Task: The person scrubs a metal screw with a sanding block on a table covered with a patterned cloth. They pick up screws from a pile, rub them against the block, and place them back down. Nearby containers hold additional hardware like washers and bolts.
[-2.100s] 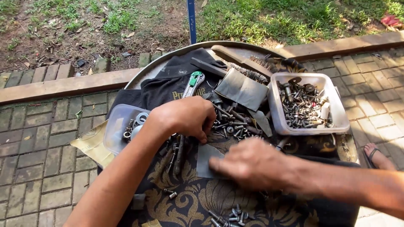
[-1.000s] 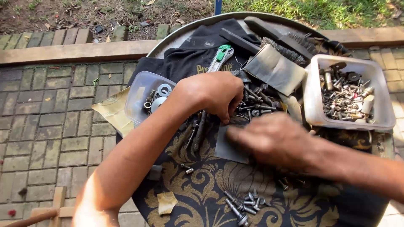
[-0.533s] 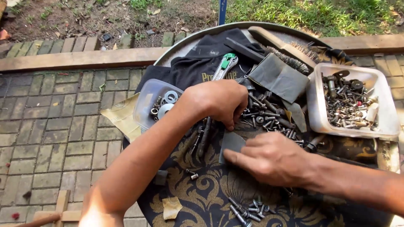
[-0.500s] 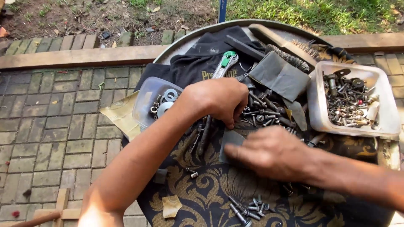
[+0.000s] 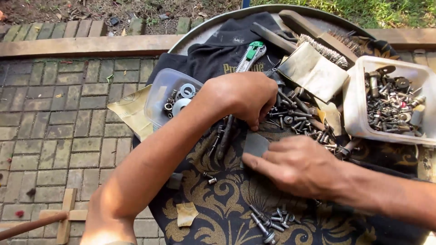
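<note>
My left hand (image 5: 243, 96) is curled knuckles-up over a pile of dark bolts and screws (image 5: 296, 117). Its fingertips point down into them, and I cannot see whether they pinch anything. My right hand (image 5: 297, 165) reaches in from the right and lies flat. Its fingers press on a small grey abrasive sheet (image 5: 255, 142) lying on a dark cloth with a gold pattern (image 5: 227, 199). The two hands are a few centimetres apart.
The cloth covers a round metal tray (image 5: 204, 28). A clear tub of washers (image 5: 175, 97) sits left. A white tub of bolts (image 5: 354, 113) sits right. Behind lie a wire brush (image 5: 320, 47), a green-handled cutter (image 5: 252, 51) and folded sandpaper (image 5: 313, 72). Brick paving (image 5: 54, 122) lies left.
The view has shifted and drawn closer. My right hand has edged slightly left along the grey sheet. My left hand stays curled over the bolts.
</note>
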